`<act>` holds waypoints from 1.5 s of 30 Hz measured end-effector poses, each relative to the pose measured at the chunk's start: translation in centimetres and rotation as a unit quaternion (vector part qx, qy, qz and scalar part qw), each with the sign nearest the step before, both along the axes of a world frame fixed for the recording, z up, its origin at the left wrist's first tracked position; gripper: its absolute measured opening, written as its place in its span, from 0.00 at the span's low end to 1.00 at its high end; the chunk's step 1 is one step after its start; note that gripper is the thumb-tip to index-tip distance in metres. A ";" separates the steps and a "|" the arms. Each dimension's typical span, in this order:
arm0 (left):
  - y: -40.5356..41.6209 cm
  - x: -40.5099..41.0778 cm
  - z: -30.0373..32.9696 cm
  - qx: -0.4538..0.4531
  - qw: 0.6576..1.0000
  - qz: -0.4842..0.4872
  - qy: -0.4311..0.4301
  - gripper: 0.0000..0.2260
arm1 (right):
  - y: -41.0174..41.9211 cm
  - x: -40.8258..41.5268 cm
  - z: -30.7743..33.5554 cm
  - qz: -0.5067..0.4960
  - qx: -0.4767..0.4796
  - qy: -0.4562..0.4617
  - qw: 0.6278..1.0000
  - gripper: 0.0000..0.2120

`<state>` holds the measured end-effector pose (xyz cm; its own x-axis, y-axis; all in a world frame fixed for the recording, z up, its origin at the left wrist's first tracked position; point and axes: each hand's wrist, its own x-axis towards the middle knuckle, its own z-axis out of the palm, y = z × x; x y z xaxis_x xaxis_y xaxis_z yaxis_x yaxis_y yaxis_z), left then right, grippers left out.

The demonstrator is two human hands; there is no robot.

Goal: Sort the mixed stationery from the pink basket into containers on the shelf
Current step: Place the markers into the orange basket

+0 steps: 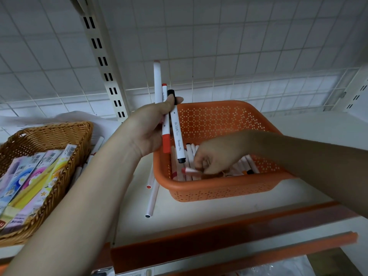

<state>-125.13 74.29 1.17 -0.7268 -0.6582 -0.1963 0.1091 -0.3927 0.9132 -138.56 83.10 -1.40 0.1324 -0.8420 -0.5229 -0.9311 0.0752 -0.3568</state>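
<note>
Left hand (pixel 151 126): raised above near-left corner of orange basket (pixel 219 188), fingers and thumb curled round three markers held roughly upright. White marker (pixel 157 82) tallest, pale pink tip at top; red-capped marker (pixel 165 134) in middle; black-capped marker (pixel 177 134) on right, printed lettering on barrel, lower black end hanging over basket interior.

Right hand (pixel 213 158): inside orange basket, fingers curled down, pinching pink-capped marker (pixel 190 171) lying nearly level, pink end pointing left. Grip detail partly blurred.

Orange basket: perforated plastic, standing on white shelf (pixel 298 132), holding layer of white-barrelled markers (pixel 242 166) lying side by side on its floor.

Two loose markers (pixel 152 198) lying on shelf just left of orange basket, one with red end, one longer with dark end towards shelf edge.

Wicker basket (pixel 59 136): far left on same shelf, holding flat colourful packets (pixel 35 176) with barcodes, stacked leaning. Further white markers (pixel 98 144) partly hidden between wicker basket and left forearm.

White wire grid panel (pixel 219 46) and slotted upright (pixel 103 62) behind shelf. Orange strip (pixel 239 236) along shelf front.
</note>
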 end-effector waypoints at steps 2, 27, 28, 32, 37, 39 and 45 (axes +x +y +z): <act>-0.2 0.0 0.1 -0.010 1.000 0.008 -0.001 0.10 | 0.0 -0.6 0.8 -0.087 -0.042 -0.104 0.990 0.04; -0.8 -1.3 -1.7 -0.247 0.966 0.005 -0.082 0.10 | 0.6 -0.4 2.3 -0.263 -0.175 -0.322 0.892 0.18; -0.8 -1.4 -1.6 -0.249 0.965 0.008 -0.077 0.10 | 0.7 -0.3 2.3 -0.243 -0.164 -0.341 0.893 0.17; -0.8 -1.4 -1.6 -0.251 0.966 0.017 -0.057 0.09 | 1.0 0.0 1.8 -0.250 -0.171 -0.363 0.881 0.05; -0.2 -2.0 -1.3 -0.186 0.978 0.060 -0.071 0.15 | 1.1 -0.8 1.8 -0.251 -0.286 -0.242 0.893 0.02; -0.2 -1.8 -1.1 -0.126 0.990 0.039 -0.046 0.17 | 1.4 -2.9 1.2 -0.180 -0.397 -0.080 0.896 0.04; 0.3 -0.5 -0.9 0.019 0.997 -0.066 0.034 0.14 | 1.8 -7.0 -1.4 -0.089 -0.179 0.217 0.956 0.08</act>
<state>-125.66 74.61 0.27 -0.8190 -0.5489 -0.1671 0.1145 -0.4416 0.8899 -145.60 84.90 -2.78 -0.1936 -0.9660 -0.1711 -0.9811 0.1918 0.0271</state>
